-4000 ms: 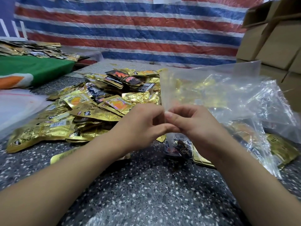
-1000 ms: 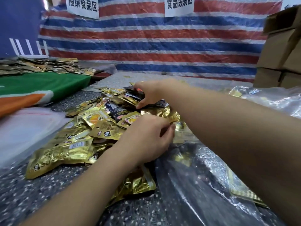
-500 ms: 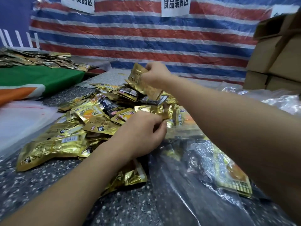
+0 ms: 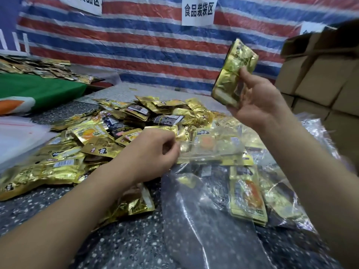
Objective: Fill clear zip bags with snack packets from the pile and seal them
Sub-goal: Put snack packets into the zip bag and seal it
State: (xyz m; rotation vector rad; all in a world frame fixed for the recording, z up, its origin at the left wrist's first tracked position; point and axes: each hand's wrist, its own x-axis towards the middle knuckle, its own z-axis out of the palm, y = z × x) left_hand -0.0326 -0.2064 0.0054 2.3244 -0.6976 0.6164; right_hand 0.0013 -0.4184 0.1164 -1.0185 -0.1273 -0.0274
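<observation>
The clear zip bag (image 4: 213, 195) lies nearest us on the speckled tabletop (image 4: 136, 245), its mouth turned toward the pile. We can make out at least one gold packet with an orange picture (image 4: 246, 197) already inside it, with darker ones beside it that we cannot count through the glare.

Our left hand (image 4: 153, 154) pinches the bag's open edge (image 4: 206, 150) and holds it raised. Our right hand (image 4: 258, 101), which half a second ago was only lifting off the far side of the pile, is now carried across and up above the bag, fingers curled round a small stack of gold packets (image 4: 233, 74). It looks like two or three; the blur forbids a firm count. We judge the pick is done and the drop into the mouth comes next, with sealing some way off.

Behind the hands the pile of snack packets (image 4: 120, 129) spreads wide, dozens at least, mostly gold with a few dark ones. Farther left we see a flat white bag (image 4: 17, 136), then a green cloth (image 4: 38, 90) with a second heap (image 4: 38, 68) behind it. At right stand stacked cardboard boxes (image 4: 320, 74); two paper signs (image 4: 198, 10) hang on the striped tarp (image 4: 145, 45).
</observation>
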